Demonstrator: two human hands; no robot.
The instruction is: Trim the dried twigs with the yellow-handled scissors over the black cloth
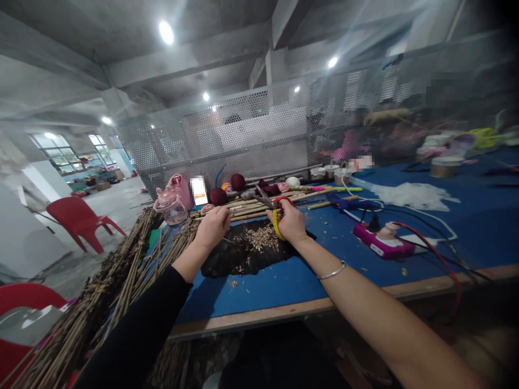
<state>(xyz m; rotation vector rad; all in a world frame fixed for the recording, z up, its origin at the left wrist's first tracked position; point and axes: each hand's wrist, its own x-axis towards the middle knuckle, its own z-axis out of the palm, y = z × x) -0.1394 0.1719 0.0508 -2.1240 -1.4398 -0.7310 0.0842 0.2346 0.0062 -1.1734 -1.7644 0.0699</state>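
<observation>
My right hand [292, 221] grips a pair of scissors [278, 224] by its yellow and red handles, the blades pointing up and to the left. My left hand [211, 227] is closed in a pinch to the left of the scissors; whatever is between its fingers is too small or hidden to make out. Below and between both hands lies a dark cloth or plastic sheet [219, 259], with a heap of short tan cut pieces [263, 239] on it. Behind the hands, long thin sticks [243, 209] lie across the blue table [259, 294].
A large bundle of twigs [117, 281] runs along the left edge. Dark red yarn balls [218, 196], a lit phone [200, 195] and a pink container [180, 192] stand at the back. On the right are a purple power strip [381, 243], cables and a blue glue gun [344, 202].
</observation>
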